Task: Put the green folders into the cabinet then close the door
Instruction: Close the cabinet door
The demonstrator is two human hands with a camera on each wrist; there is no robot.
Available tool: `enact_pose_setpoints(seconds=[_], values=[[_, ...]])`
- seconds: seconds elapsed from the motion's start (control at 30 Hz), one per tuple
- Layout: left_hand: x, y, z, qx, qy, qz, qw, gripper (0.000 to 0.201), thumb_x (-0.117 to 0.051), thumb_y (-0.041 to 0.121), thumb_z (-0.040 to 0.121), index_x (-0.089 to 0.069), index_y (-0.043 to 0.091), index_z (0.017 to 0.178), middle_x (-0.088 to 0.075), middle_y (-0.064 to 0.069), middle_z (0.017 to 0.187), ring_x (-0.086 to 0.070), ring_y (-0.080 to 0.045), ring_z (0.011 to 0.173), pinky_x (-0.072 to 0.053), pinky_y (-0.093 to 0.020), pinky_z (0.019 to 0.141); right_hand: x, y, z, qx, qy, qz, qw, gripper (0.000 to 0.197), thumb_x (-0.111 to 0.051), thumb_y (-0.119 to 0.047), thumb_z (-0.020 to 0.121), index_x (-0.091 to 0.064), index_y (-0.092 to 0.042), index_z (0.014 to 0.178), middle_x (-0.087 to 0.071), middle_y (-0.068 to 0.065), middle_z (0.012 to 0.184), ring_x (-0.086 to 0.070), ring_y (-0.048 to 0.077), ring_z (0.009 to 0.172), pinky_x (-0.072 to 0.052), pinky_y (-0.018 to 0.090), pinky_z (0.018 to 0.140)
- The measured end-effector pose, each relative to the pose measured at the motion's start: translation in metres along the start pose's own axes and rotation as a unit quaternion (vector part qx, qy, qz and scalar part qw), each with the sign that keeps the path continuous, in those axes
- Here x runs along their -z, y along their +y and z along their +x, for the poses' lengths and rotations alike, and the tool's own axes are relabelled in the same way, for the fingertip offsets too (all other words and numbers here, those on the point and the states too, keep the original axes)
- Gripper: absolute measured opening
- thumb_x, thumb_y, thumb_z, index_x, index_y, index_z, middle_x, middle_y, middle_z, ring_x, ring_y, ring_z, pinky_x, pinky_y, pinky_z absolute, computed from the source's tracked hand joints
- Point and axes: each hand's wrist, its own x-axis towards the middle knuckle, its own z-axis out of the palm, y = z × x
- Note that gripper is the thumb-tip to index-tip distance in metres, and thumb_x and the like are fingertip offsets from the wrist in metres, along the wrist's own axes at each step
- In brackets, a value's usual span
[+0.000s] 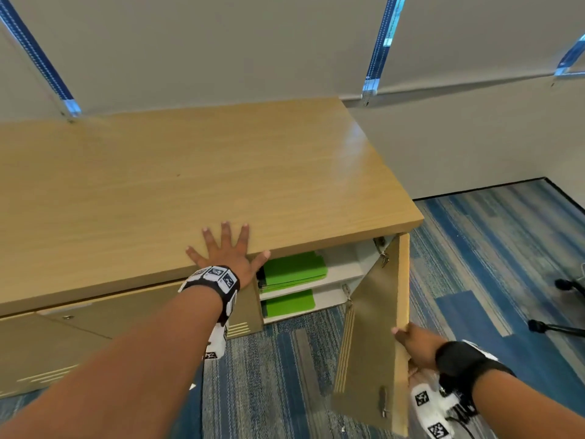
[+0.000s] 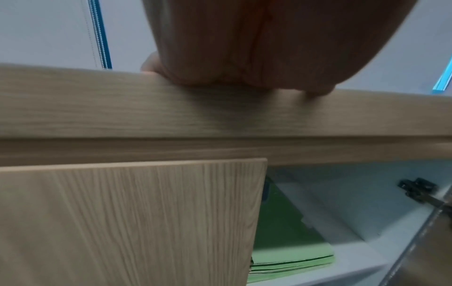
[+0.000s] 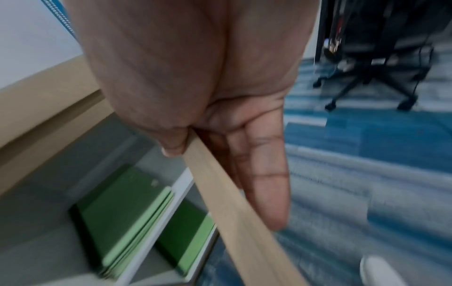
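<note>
The right hand point(image 1: 414, 345) holds the free edge of the open door point(image 1: 370, 337). In the right wrist view the thumb point(image 3: 173, 145) sits on the inner side of the edge and the long fingers point(image 3: 264, 183) lie along the outer side, so the hand pinches the thin board between them. The door stands out from the cabinet point(image 1: 126, 315), swung wide, with its hinges point(image 1: 381, 251) on the right side of the opening.

The left hand point(image 1: 226, 251) lies flat on the counter point(image 1: 190, 185), fingers spread out and holding nothing. It rests just above the opening, near the front edge.

The green folders point(image 1: 294, 269) are already inside. One pile lies flat on the upper shelf point(image 1: 342, 274), and more green lies on the shelf below it point(image 1: 289, 304). Nothing green sticks out past the shelf fronts that I can see.

So the folder part looks done, and the door is the job left. The opening lies to the left of the right hand and away from the person. The door is tall and thin, and it turns about its hinge side. The right hand is the one on it, so it looks best placed to push the free edge left, toward the closed door point(image 2: 134, 222) next to it.
</note>
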Motion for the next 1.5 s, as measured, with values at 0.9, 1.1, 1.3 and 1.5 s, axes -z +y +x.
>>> enact_pose_setpoints(seconds=[0.9,1.1,1.3,1.5], values=[[-0.040,-0.007,-0.002,-0.067,0.124,0.159,0.977,0.076,-0.029,0.055,0.096,0.019,0.027,0.148,0.013,-0.003,0.160,0.011,-0.031,0.147,0.008,-0.063,0.110,-0.082,-0.194,0.103,0.058,-0.002,0.579,0.813,0.043,-0.034,-0.023,0.104,-0.032,-0.007,0.143,-0.044,0.031,0.130,-0.056,0.043,0.117,-0.051,0.043,0.093],[-0.042,-0.006,0.000,-0.064,0.125,0.155,0.978,0.071,-0.028,0.049,0.098,0.015,0.026,0.149,0.011,-0.004,0.160,0.011,-0.031,0.147,0.012,-0.061,0.108,-0.080,-0.183,0.108,0.076,0.014,0.486,0.871,0.035,-0.038,-0.013,0.100,-0.043,0.002,0.131,-0.054,0.022,0.119,-0.060,0.035,0.112,-0.052,0.043,0.093],[-0.032,0.005,-0.001,-0.025,0.103,0.139,0.985,0.066,-0.034,0.036,0.097,0.005,0.029,0.150,0.007,-0.002,0.161,0.011,-0.029,0.147,0.011,-0.061,0.110,-0.064,-0.191,0.087,0.223,0.053,-0.010,0.973,0.032,-0.053,-0.026,0.087,-0.059,-0.014,0.116,-0.064,0.002,0.104,-0.061,0.022,0.099,-0.048,0.031,0.092],[-0.001,0.015,-0.023,-0.031,0.041,0.128,0.990,0.086,-0.039,0.067,0.083,-0.002,0.030,0.151,0.001,-0.002,0.160,0.003,-0.030,0.148,0.002,-0.062,0.113,-0.017,-0.207,0.063,0.269,0.074,-0.281,0.918,0.034,-0.039,-0.033,0.094,-0.051,-0.022,0.064,-0.057,0.002,0.072,-0.060,0.027,0.081,-0.037,0.028,0.058]])
